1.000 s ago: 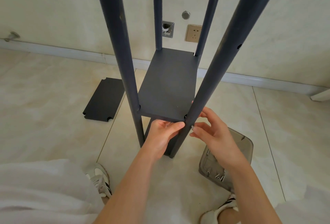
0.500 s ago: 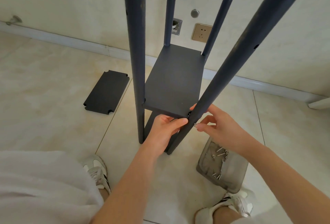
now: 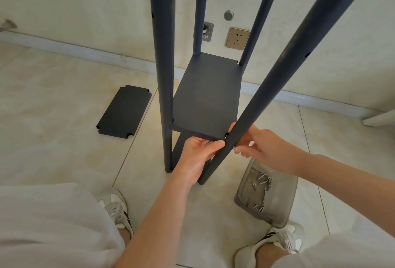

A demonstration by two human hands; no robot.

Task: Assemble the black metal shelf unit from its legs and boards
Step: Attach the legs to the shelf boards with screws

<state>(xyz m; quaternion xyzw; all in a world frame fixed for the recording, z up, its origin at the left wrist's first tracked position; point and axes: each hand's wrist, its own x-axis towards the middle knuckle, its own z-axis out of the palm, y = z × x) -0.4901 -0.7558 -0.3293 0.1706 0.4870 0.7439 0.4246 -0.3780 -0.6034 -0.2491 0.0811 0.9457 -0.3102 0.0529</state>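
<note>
On the pale tiled floor beside the far wall stands the half-built black shelf unit (image 3: 162, 54), its four legs upright. The left hand (image 3: 198, 154) grips the near edge of the mounted board (image 3: 207, 96). The right hand (image 3: 263, 148) curls its fingers round the near right leg (image 3: 277, 79) at that corner. A loose board (image 3: 124, 111) lies flat to the left. A grey tray (image 3: 282, 203) holding screws (image 3: 264, 181) sits near right.

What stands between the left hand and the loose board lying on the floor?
The near-left leg of the frame stands upright between the left hand, which grips the front edge of the fitted shelf, and the loose board. The hand could probably reach round its near side.
</note>
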